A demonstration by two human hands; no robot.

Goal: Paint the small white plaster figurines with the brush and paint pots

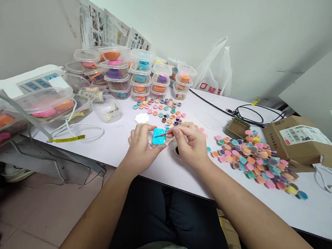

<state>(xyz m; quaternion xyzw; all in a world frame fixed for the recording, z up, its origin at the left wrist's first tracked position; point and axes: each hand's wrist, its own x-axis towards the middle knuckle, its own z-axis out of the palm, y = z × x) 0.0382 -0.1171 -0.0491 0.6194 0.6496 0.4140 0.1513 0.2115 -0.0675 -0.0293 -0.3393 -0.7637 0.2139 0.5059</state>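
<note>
2 hands, both in use. L hand (141,143): closed round the edges of 1 blue piece (158,139), thumb at its near edge, face up. R hand (191,144): pinching 1 red brush (168,133) btwn thumb & fingers, tip at the piece's face. Piece lies at approx 2 o'clock of L hand, 9 o'clock of R hand.

Clock from piece: 1 white palette (142,118) at 10; 1 dark pot (176,152) at 4, partly hidden by R hand; 1 open tub (108,111) at 10, further out; stacked tubs (141,78) at 11, overlapping, can't get exact no.; 1 plastic bag (214,72) at 1; 1 olive tray (237,128) btwn 2 & 3; paint pots (256,159) heaped at 3, too many to count; 1 cardboard box (283,140) at 3, beyond.
</note>
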